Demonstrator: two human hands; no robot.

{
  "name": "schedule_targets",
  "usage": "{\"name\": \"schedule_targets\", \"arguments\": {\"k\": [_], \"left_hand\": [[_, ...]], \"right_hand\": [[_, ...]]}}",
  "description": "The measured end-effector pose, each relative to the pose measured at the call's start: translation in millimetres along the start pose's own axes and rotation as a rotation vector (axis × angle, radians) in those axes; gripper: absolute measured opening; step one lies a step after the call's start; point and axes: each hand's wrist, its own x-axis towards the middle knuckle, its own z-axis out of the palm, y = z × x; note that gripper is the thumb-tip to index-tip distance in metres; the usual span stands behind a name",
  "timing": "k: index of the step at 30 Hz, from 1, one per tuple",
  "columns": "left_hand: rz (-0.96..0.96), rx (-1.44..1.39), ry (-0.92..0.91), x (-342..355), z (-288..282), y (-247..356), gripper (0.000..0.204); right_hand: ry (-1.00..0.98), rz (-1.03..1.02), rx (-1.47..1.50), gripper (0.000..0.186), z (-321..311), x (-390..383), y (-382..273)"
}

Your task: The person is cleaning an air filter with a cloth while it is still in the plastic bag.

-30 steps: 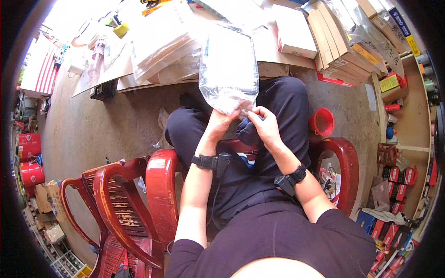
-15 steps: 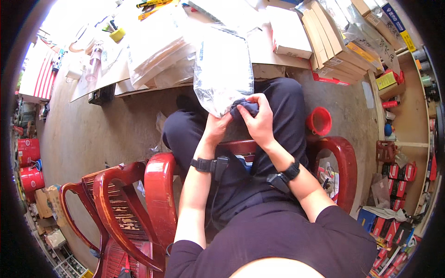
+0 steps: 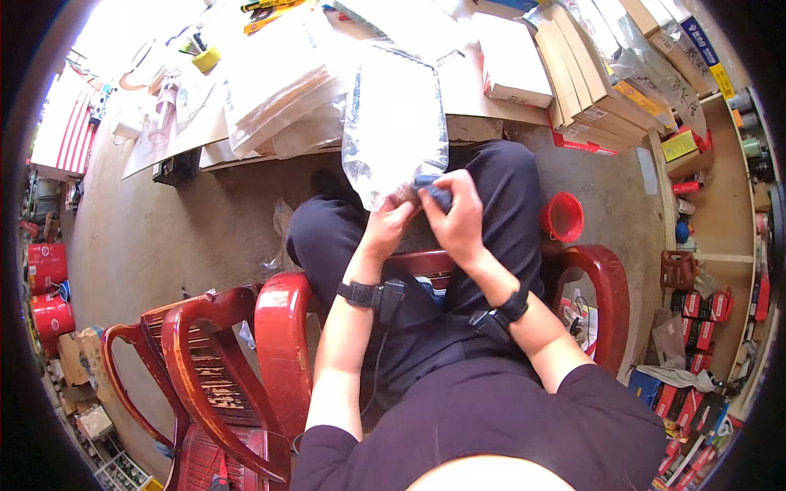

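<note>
A clear plastic bag (image 3: 391,131), bright and overexposed, stretches from the table's edge toward my lap. My left hand (image 3: 387,232) is closed on the bag's near end. Beside it, my right hand (image 3: 460,219) pinches a crumpled dark blue-grey cloth (image 3: 435,195) between thumb and fingers, pressed near the bag's lower right corner. What the bag contains is washed out by glare. Each wrist wears a black strap with a small box; the fingertips of my left hand are partly hidden by the bag.
Ahead stands a table (image 3: 184,151) with stacked plastic-wrapped sheets, a white box (image 3: 514,61) and upright brown cartons (image 3: 585,78). A red bucket (image 3: 562,216) sits on the floor right of my knee. Red wooden chairs (image 3: 217,368) are at left; shelves of goods (image 3: 696,327) line the right.
My right hand and the cloth have shifted slightly downward and right, and the cloth has turned in the fingers. My left hand stays at the bag's near end, its fingers slightly moved.
</note>
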Motion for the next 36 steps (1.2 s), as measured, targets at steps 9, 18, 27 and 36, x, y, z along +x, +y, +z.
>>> {"name": "schedule_targets", "arguments": {"k": [9, 18, 27, 36], "left_hand": [[-0.049, -0.032, 0.104, -1, 20, 11, 0.031], [-0.118, -0.329, 0.050, 4, 7, 7, 0.024], [-0.023, -0.282, 0.098, -5, 8, 5, 0.029], [-0.057, -0.369, 0.174, 2, 5, 17, 0.039]], "right_hand": [[0.194, 0.239, -0.101, 0.027, 11, 39, 43], [-0.027, 0.136, -0.121, 0.029, 20, 5, 10], [-0.108, 0.118, -0.186, 0.029, 30, -17, -4], [-0.378, 0.286, 0.206, 0.023, 22, -38, -19]]}}
